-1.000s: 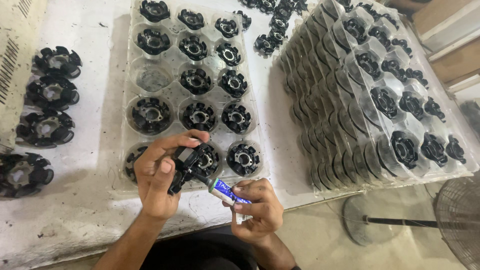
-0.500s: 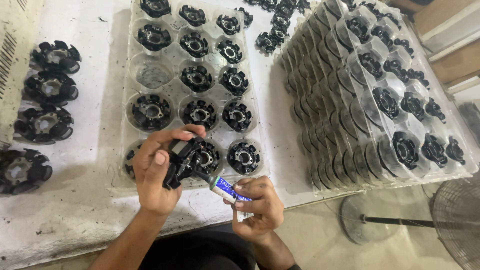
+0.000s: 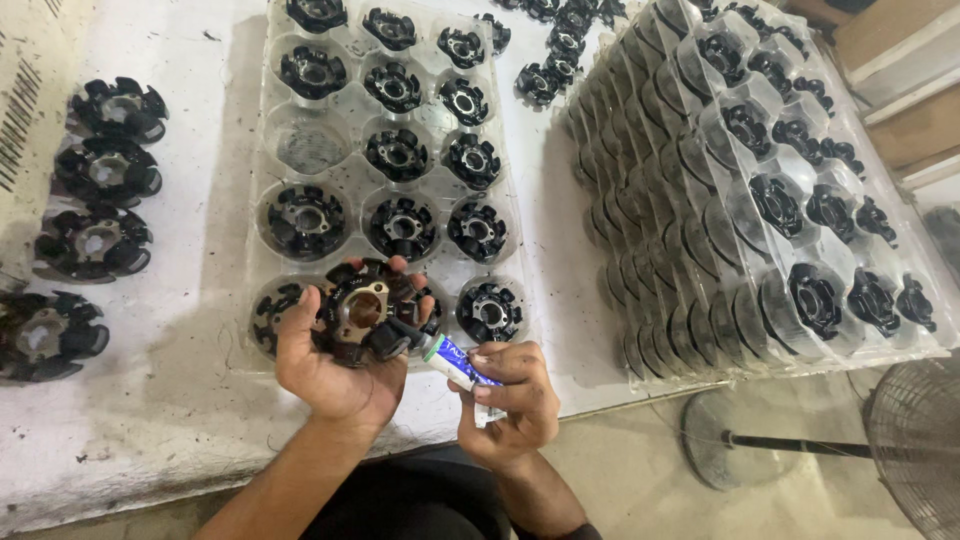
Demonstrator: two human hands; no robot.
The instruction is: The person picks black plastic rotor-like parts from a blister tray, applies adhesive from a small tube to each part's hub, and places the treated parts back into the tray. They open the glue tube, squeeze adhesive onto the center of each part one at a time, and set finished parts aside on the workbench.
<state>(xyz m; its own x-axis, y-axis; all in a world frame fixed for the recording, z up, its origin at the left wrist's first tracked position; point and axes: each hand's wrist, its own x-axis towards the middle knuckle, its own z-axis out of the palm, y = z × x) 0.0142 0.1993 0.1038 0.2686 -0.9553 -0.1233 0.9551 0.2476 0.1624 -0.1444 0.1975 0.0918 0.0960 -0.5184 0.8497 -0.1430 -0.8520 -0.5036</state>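
Near the front edge of the white tabletop (image 3: 150, 430), the left hand (image 3: 335, 370) is closed around a black ring-shaped part (image 3: 365, 310): radial lobes around the rim, a tan metal centre plate with a round bore, held face up above the tray. Right hand (image 3: 510, 400) grips a small white-and-blue tube (image 3: 455, 362), green nozzle touching the part's lower right lobe. Clear plastic tray (image 3: 385, 170) lies directly behind both hands; most pockets hold similar black parts, one pocket in the left column is empty. Stack of filled trays (image 3: 760, 190) stands just right of it, overhanging the tabletop edge. Four loose black parts (image 3: 95, 240) sit at far left, well apart. Bare tabletop shows between them and the tray.
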